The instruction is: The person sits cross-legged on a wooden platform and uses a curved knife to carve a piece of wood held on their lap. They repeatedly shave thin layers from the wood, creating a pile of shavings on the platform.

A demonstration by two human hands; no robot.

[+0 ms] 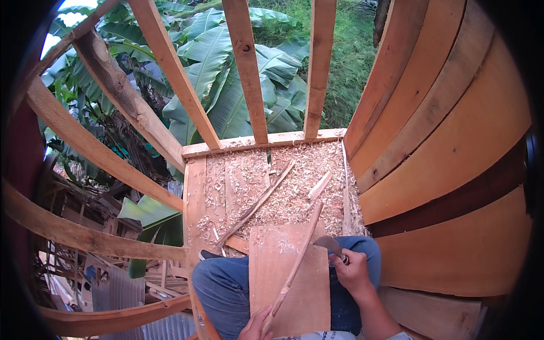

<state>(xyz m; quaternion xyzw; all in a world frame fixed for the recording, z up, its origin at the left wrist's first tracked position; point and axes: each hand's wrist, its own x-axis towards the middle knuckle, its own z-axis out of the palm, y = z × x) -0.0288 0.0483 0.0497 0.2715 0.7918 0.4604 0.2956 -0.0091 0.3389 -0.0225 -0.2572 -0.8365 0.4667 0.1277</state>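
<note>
My left hand (256, 324), low in the view, is closed around the near end of a long, roughly shaved wooden stick (296, 262). The stick slants up and away to the right, across a flat wooden board (266, 294) lying over my lap. In my right hand (352, 271), beside the board's right edge, is a knife with a curved, dark blade (327, 244). Its blade points left toward the stick, with a small gap between them. Most of the knife's handle is hidden inside my fist.
Wood shavings (306, 161) cover much of the plank floor (196, 187). A longer stick (258, 204) and a short pale wood piece (320, 186) lie there. Upright slats (246, 62) line the front and left, with banana leaves (209, 73) beyond. A plank wall (447, 153) rises at right.
</note>
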